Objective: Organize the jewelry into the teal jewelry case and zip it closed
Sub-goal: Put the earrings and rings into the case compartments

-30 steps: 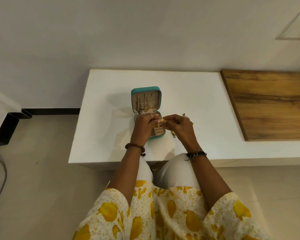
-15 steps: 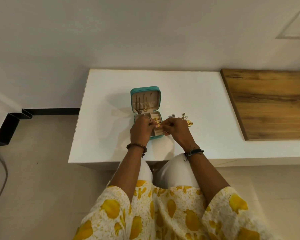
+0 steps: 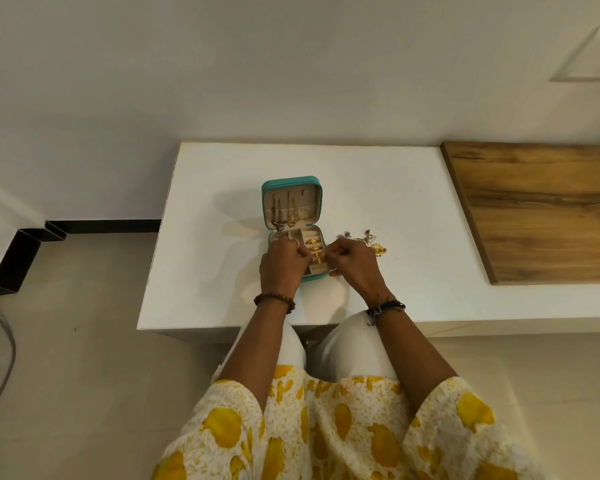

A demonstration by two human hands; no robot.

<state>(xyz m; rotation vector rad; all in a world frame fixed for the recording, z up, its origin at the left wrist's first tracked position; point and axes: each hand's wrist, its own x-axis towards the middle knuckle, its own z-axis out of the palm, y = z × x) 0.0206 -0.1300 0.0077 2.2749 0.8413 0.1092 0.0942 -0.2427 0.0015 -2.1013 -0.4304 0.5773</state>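
Observation:
The teal jewelry case lies open on the white table, lid up and away from me, with gold necklaces hanging inside the lid. Gold rings sit in the beige ring rolls of the base. My left hand and my right hand meet over the base and together pinch a small gold piece between their fingertips. My left hand covers the base's left compartments. Loose silver and gold jewelry lies on the table just right of the case.
A wooden panel covers the table's right part. The table's front edge runs just above my knees. A black skirting strip and a grey cable are on the floor at left.
Both hands have dropped lower over the case base with the gold piece. My right hand has moved left, uncovering the loose jewelry on the table.

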